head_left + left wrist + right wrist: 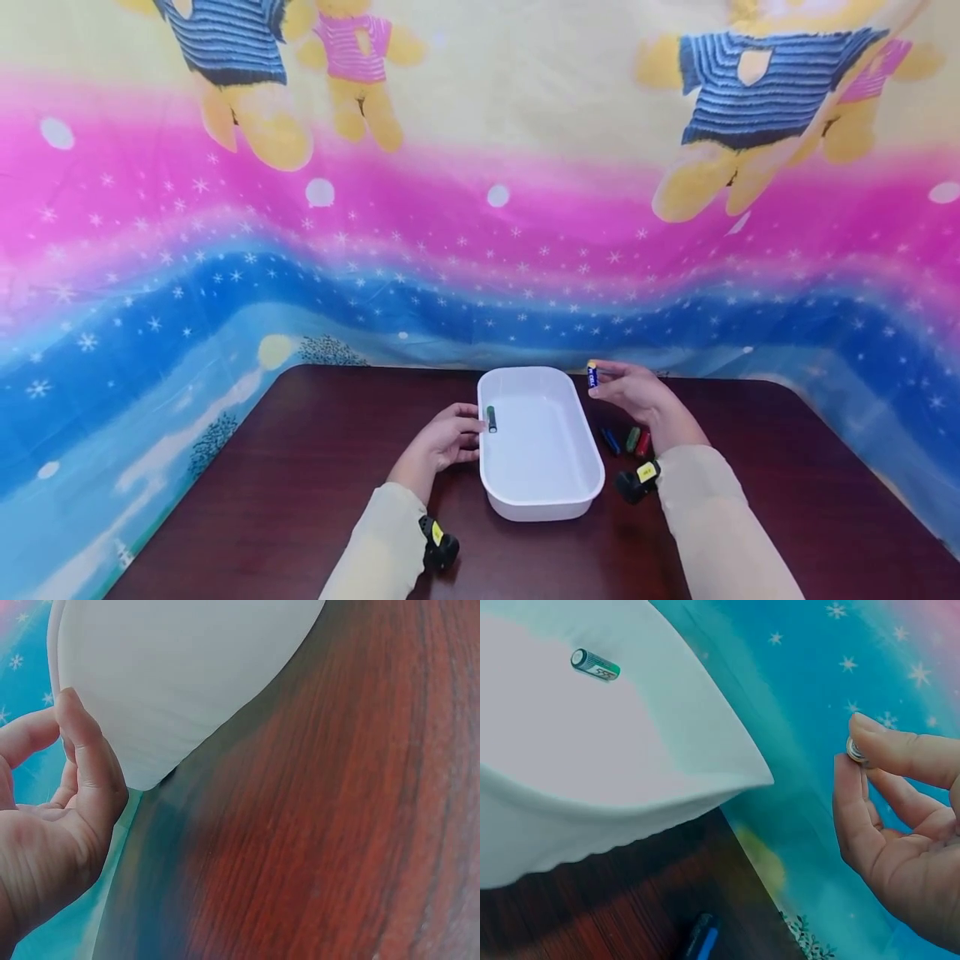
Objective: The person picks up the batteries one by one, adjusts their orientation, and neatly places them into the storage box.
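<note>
The left hand point(442, 439) is resting low with fingers loosely curled forward; the right hand point(633, 393) is lifting higher, thumb and fingertips pinching together.

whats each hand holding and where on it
The right hand pinches a blue battery by its two ends. The left hand holds nothing, fingertips by the white tray rim.

Blue battery point(855, 749) mostly hidden behind right hand's point(900, 825) fingertips, white tray point(180, 675) cut off by frame edge

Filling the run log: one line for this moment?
left hand: beside tray | right hand: pinches blue battery | green battery: in tray
</note>
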Demonstrator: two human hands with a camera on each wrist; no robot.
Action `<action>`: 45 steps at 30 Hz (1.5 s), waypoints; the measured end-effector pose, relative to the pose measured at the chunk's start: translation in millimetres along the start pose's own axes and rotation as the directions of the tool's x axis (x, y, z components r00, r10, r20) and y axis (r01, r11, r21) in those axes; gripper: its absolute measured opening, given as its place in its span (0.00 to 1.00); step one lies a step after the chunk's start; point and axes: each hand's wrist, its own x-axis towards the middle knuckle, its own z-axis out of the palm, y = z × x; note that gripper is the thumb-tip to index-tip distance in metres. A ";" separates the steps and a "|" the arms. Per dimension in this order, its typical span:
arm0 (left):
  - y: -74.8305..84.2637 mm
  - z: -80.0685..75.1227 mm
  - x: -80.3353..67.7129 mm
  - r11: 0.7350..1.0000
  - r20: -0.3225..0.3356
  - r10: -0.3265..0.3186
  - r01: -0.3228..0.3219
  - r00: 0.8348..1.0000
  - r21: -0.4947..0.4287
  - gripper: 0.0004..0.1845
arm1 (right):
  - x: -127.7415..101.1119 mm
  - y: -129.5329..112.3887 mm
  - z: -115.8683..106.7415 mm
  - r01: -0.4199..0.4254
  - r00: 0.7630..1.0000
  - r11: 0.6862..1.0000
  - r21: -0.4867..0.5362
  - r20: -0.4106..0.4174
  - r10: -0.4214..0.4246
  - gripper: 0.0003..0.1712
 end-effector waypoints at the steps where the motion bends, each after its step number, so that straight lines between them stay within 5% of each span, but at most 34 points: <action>1: -0.4 0.2 0.0 1.000 0.004 0.001 -0.001 1.000 -0.003 0.21 | -0.2 -0.2 1.4 0.003 1.000 1.000 -0.003 0.007 -0.003 0.42; 10: -6.6 0.1 -0.1 1.000 0.009 -0.002 0.002 1.000 -0.007 0.21 | 0.3 -0.1 14.5 -0.016 0.998 1.000 -0.016 0.061 0.017 0.40; 45: -6.8 0.1 2.8 0.999 0.034 0.038 -0.038 0.999 -0.005 0.22 | 34.1 13.3 72.4 -0.019 1.000 0.994 0.106 0.019 0.017 0.37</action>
